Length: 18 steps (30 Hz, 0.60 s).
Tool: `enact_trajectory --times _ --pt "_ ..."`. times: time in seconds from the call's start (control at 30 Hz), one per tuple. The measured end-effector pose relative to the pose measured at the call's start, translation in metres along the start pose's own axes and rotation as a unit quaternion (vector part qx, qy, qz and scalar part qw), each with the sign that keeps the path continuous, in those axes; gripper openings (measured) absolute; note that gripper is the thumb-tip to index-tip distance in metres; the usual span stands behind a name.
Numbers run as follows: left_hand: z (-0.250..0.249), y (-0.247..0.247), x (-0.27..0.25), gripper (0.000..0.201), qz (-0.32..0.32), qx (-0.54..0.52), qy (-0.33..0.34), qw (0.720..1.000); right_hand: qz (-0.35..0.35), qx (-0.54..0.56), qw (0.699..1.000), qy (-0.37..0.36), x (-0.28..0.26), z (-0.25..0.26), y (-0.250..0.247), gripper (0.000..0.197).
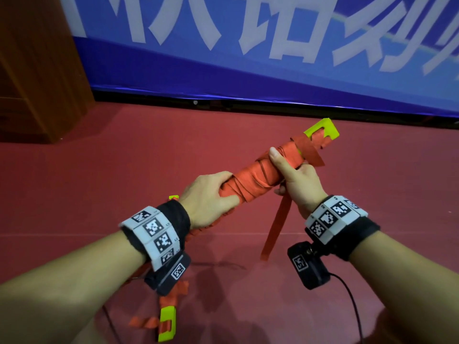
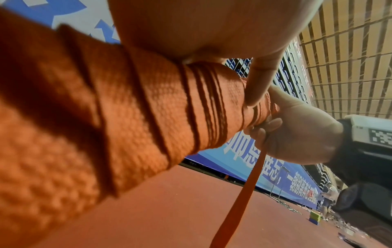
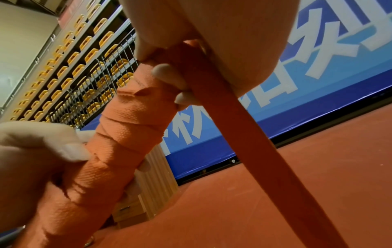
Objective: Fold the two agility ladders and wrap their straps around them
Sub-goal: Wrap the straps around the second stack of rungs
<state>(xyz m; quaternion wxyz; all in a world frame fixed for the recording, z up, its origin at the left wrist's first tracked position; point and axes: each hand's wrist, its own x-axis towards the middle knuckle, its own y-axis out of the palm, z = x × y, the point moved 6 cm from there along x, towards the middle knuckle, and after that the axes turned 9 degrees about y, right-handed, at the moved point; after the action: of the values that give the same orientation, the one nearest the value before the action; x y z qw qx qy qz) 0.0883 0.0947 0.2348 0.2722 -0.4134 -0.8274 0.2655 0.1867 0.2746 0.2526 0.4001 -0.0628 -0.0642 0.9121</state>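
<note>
A folded agility ladder [image 1: 258, 175] with neon-yellow rungs and orange strap wound round it slants up to the right in mid-air. My left hand [image 1: 211, 197] grips its lower part, fingers curled round the wraps [image 3: 42, 151]. My right hand [image 1: 293, 172] grips the upper part, thumb on top. The loose strap end [image 1: 275, 229] hangs down from under the right hand [image 3: 265, 142] [image 2: 239, 201]. A yellow rung end [image 1: 323, 129] sticks out at the top. A second ladder [image 1: 169, 319] lies on the floor below my left wrist, partly hidden.
Red floor [image 1: 99, 182] all round. A blue banner wall [image 1: 248, 70] stands ahead, a wooden cabinet [image 1: 37, 70] at far left. Camera cables [image 1: 352, 306] trail from my wrists. Yellow stadium seats [image 3: 63, 67] rise behind a railing.
</note>
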Motion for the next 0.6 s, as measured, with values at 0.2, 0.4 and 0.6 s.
enact_trajectory --times 0.2,0.4,0.6 --pt "-0.013 0.004 -0.001 0.078 -0.045 0.231 0.069 0.969 -0.036 -0.003 0.999 0.025 -0.004 -0.004 0.0 0.051" --pt "-0.008 -0.005 0.001 0.065 -0.088 0.215 0.075 0.97 -0.004 -0.041 0.999 0.005 -0.009 0.002 0.001 0.053" --pt "-0.007 -0.011 0.0 0.058 -0.109 0.188 0.082 0.973 0.026 -0.049 0.998 -0.024 -0.009 0.008 0.002 0.051"
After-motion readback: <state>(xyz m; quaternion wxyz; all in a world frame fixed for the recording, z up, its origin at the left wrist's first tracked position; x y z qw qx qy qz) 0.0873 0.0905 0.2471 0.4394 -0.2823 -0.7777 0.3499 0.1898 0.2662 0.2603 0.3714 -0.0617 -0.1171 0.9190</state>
